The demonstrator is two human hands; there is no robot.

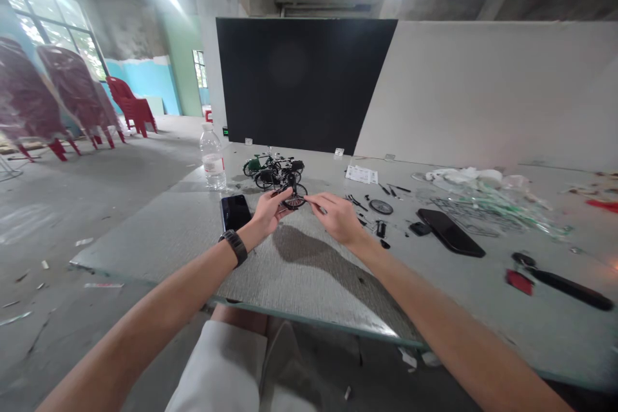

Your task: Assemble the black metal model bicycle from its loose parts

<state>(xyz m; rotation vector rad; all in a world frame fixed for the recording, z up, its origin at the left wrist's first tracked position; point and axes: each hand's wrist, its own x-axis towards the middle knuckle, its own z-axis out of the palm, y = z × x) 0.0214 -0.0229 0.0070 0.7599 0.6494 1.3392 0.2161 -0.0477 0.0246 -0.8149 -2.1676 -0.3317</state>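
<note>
My left hand [267, 211], a dark watch on its wrist, is closed in a pinch on a small black model bicycle [291, 193] held just above the table. My right hand [338, 215] is closed around a thin metal tool whose tip reaches toward the bicycle's wheel. Two finished model bicycles, one green [257, 164] and one black [280, 174], stand just behind. A loose small wheel [381, 206] and several tiny black parts [376, 226] lie right of my right hand.
A glass-topped table [299, 270] carries a water bottle [213, 159], a phone [235, 211] by my left hand, another phone [450, 232], a paper slip [361, 174], plastic bags and part frames [483, 199], and a red-and-black tool [560, 280]. Stacked red chairs [72, 100] stand at left.
</note>
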